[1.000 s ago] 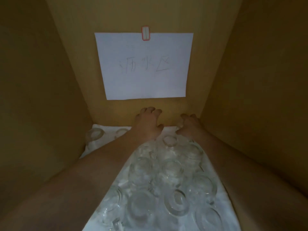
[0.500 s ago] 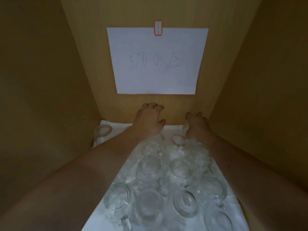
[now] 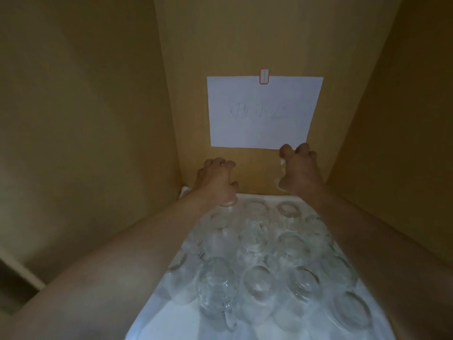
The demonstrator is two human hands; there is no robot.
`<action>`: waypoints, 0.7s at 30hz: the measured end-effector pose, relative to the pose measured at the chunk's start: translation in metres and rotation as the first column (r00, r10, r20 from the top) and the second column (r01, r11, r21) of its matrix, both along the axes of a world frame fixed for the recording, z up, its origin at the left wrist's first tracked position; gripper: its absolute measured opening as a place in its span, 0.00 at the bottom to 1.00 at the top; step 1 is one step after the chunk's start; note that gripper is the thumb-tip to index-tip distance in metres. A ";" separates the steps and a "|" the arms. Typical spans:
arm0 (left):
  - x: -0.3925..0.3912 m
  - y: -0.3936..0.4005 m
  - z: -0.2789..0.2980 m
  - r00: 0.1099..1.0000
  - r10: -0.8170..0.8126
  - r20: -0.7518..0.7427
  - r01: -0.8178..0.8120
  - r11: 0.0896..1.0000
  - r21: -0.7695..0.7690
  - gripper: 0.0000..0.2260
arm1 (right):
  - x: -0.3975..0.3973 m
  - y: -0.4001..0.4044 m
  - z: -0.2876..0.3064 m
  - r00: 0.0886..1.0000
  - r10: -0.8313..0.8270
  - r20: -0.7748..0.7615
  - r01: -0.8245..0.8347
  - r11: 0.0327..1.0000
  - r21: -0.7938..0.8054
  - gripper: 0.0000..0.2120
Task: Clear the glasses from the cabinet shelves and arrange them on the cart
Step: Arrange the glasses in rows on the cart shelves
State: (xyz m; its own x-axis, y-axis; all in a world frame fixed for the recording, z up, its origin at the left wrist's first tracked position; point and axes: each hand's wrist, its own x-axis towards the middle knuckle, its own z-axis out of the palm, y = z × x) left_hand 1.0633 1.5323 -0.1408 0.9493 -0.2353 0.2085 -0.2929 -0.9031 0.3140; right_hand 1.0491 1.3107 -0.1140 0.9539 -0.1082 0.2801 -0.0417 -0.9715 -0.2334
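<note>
Clearly I am looking at an early stage: the glass mugs (image 3: 257, 266) are crowding the white liner (image 3: 157, 317) on the cabinet shelf, and no cart is showing. On the left, my left hand (image 3: 215, 182) is curling its fingers (image 3: 220, 164) over a glass (image 3: 229, 203) at the back row, its rim peeking below the palm. Further right, my right hand (image 3: 300, 173) is gripping a lifted glass (image 3: 282, 168), held up before the taped paper sign (image 3: 263, 111).

bg: tan wood walls (image 3: 85, 119) | white paper (image 3: 262, 114) on back wall, red-edged tag (image 3: 264, 76) | dim light
</note>
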 end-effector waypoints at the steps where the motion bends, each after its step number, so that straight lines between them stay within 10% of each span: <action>1: -0.001 0.005 0.000 1.000 0.016 0.002 -0.016 1.000 0.013 0.28 | -0.002 0.009 0.004 1.000 0.022 0.013 -0.022 1.000 0.002 0.31; 21: 0.008 0.069 -0.020 0.887 0.109 -0.448 -0.055 0.990 0.133 0.30 | 0.018 0.099 -0.002 0.954 0.279 0.108 -0.291 0.949 0.124 0.41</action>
State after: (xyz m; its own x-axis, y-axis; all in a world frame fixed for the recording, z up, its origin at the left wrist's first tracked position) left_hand 1.0712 1.6014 -0.1611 0.9505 -0.1486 -0.2728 -0.0666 -0.9552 0.2883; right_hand 1.0668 1.4093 -0.1165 0.9227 0.1215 0.3658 0.2590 -0.8983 -0.3549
